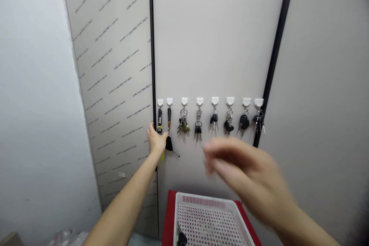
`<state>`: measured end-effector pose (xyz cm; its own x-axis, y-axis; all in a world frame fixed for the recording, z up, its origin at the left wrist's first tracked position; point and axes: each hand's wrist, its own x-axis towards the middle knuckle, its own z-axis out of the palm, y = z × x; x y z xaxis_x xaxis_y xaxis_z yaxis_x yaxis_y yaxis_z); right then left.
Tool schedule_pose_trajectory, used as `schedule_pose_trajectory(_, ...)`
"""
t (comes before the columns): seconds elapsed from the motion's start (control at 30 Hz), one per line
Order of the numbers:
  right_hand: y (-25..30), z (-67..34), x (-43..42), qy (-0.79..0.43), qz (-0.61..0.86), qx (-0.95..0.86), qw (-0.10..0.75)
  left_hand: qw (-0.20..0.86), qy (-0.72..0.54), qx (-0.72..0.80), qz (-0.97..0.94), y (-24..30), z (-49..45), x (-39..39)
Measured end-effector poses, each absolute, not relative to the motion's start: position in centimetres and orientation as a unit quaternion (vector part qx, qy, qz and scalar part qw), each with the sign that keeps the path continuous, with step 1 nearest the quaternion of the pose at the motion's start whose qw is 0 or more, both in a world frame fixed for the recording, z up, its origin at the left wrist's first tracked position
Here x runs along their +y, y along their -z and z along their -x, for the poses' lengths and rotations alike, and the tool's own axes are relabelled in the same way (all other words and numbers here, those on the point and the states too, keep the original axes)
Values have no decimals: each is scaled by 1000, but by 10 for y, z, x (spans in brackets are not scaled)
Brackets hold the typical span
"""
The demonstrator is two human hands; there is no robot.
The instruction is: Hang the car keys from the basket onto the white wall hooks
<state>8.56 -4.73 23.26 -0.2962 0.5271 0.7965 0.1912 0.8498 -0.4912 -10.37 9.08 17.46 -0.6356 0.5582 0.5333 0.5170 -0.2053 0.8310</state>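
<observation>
Left grip (157, 141) on key fob (169, 143) — right grip (242, 165) perhaps open

"LOG chain ASA PET" repeats across the wall panel (115, 84).

braided key strap (169, 118), dark brown, hanging from a white hook (169, 102); black key fob (169, 144) below, metal key (175, 154) angled right

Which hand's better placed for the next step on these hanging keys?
Left, probably: the left hand is already at the black key fob, while the right hand is blurred, below the hanging keys and not touching them.
</observation>
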Motion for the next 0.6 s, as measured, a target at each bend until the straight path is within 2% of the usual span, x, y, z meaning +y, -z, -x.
schedule_pose_trajectory(0.1,-232,-70,21,-161,351,-732,562,2,-612,654,-445,-178,97,99)
schedule_pose_trajectory(0.23,-217,-59,83,-95,457,-675,571,-19,-567,708,-420,-180,88,105)
schedule_pose_trajectory(0.37,-207,-56,109,-49,495,-660,563,-23,-543,733,-409,-180,87,112)
schedule_pose_trajectory(0.6,-208,-50,130,-76,567,-620,536,43,-512,758,-401,-179,92,119)
